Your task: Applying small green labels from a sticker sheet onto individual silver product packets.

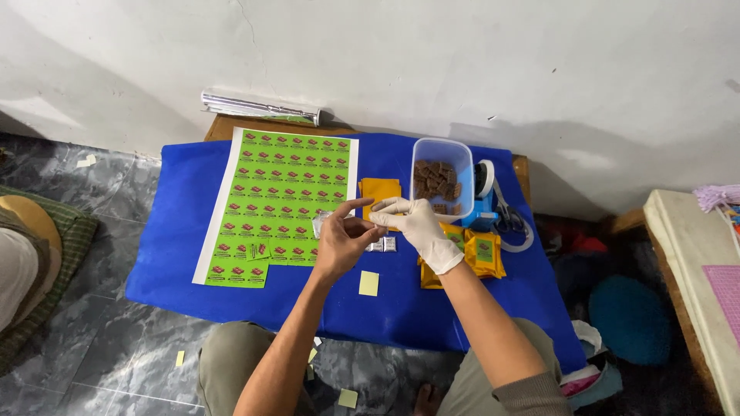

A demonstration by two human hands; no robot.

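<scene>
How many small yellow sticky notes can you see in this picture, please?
4, perhaps more hidden: one sticky note on the blue cloth, and three on the floor, at and.

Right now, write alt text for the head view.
A bare left hand and a white-gloved right hand meet over a blue cloth, beside a green sticker sheet and a clear tub of brown pieces.

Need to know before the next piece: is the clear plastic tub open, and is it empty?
Open and not empty: the clear tub has no lid on it, and brown pieces lie inside.
</scene>
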